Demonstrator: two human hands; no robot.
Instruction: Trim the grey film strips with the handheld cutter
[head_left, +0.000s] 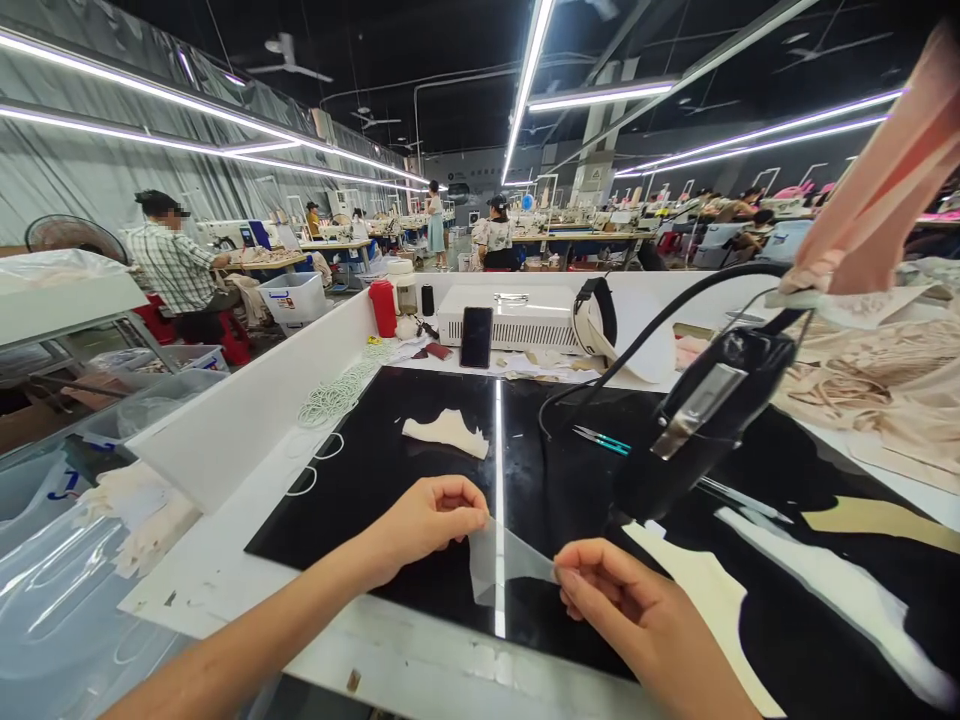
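Between my two hands a thin, see-through sheet (pixel 491 572) is stretched above the black glossy work surface (pixel 360 480). My left hand (pixel 439 515) pinches its upper left corner. The right corner is held between thumb and finger of my right hand (pixel 611 590). Beyond my left hand lies a cream fabric piece (pixel 446 432) with a curved edge. A larger cream cut piece (pixel 709 590) lies beside my right hand, partly behind it. Thread snips (pixel 602 440) with teal handles rest farther back, left of a black upright hand-held machine (pixel 705 400).
A black cable (pixel 660 310) arches from the machine. A phone (pixel 476 337) leans on a white vented box (pixel 517 315) at the back. Pale green cord (pixel 337 392) lies coiled at left, near a red container (pixel 383 307). White and tan pieces lie right. Several people sit at machines beyond.
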